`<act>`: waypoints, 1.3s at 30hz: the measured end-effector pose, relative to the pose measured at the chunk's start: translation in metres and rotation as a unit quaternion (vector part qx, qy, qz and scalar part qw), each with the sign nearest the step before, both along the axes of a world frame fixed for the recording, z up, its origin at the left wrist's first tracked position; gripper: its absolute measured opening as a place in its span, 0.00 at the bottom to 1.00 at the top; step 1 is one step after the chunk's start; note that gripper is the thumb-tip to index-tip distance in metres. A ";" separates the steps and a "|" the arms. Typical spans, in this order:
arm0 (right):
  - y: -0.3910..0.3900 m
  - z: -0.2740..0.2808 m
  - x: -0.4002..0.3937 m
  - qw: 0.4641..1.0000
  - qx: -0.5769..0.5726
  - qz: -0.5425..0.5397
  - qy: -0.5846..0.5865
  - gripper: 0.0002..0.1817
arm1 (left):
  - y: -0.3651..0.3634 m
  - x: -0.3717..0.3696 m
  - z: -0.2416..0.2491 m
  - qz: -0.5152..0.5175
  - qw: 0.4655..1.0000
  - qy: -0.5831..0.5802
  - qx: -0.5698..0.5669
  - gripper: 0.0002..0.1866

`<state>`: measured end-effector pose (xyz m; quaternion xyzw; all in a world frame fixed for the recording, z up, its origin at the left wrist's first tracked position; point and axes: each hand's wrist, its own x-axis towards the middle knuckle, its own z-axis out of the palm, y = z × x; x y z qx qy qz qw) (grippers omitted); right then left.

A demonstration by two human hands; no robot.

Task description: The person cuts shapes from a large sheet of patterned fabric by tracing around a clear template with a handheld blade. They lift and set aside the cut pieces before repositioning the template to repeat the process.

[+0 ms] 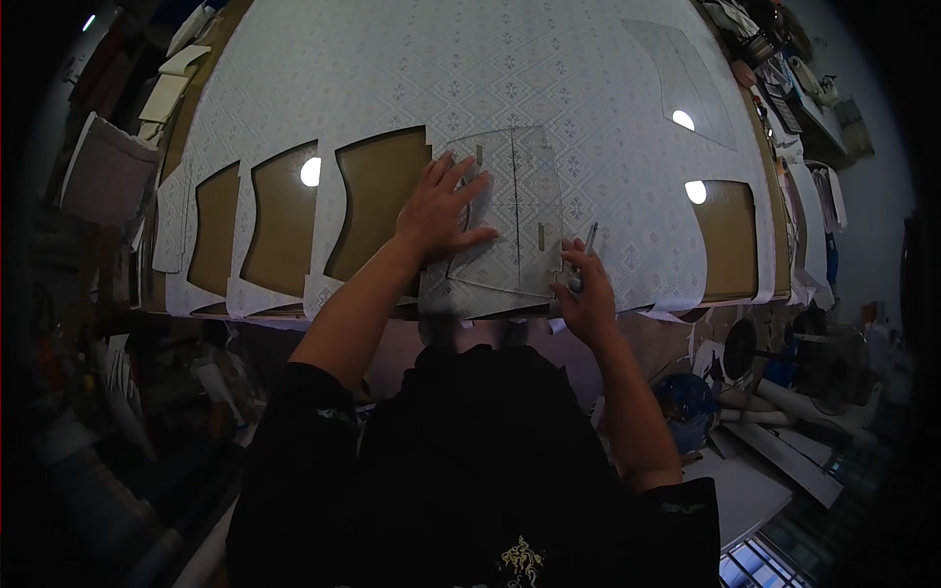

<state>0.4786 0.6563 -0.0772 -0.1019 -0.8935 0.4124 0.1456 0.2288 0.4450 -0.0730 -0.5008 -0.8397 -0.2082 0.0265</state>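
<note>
My left hand (446,204) lies with fingers spread over the left part of a clear plastic template (534,196). Under that template is pale fabric (392,73) printed with a grey diamond pattern. A dark line runs down the template, which also has small slots. At its lower right edge, my right hand (588,297) is closed around a slim pen-like tool (591,240), one end sticking up past the fingers. Exactly what kind of tool it is, I cannot tell. Left of my left hand, curved cut-outs in the fabric expose a brown board (382,201).
Another clear template (686,83) lies on the fabric at the upper right. Below it, one more cut-out (727,240) shows brown board. Folded fabric pieces (167,88) line the left table edge. A fan (828,367) and rolls of material (809,407) stand at the lower right.
</note>
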 end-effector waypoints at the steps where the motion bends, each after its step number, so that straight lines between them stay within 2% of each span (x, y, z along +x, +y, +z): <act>1: -0.001 0.001 0.000 1.000 0.017 0.014 0.006 0.33 | 0.001 0.000 0.000 0.000 1.000 -0.003 0.001 0.47; 11: -0.004 0.006 0.001 0.993 0.112 0.036 0.008 0.35 | 0.001 -0.002 -0.006 0.008 1.000 0.001 -0.022 0.47; 19: -0.005 0.006 0.001 0.995 0.097 0.029 0.003 0.35 | 0.002 -0.002 -0.003 0.001 0.999 0.002 -0.032 0.47; 22: -0.005 0.005 0.001 0.993 0.115 0.033 -0.001 0.36 | 0.002 -0.002 -0.003 0.009 0.996 0.022 -0.085 0.49; 27: -0.003 0.001 0.002 0.988 0.147 0.038 0.011 0.33 | 0.000 -0.003 -0.007 0.002 0.999 0.015 -0.052 0.49; 39: -0.006 0.003 0.000 0.993 0.112 0.021 0.013 0.37 | 0.000 -0.004 -0.009 0.007 0.999 0.012 -0.050 0.50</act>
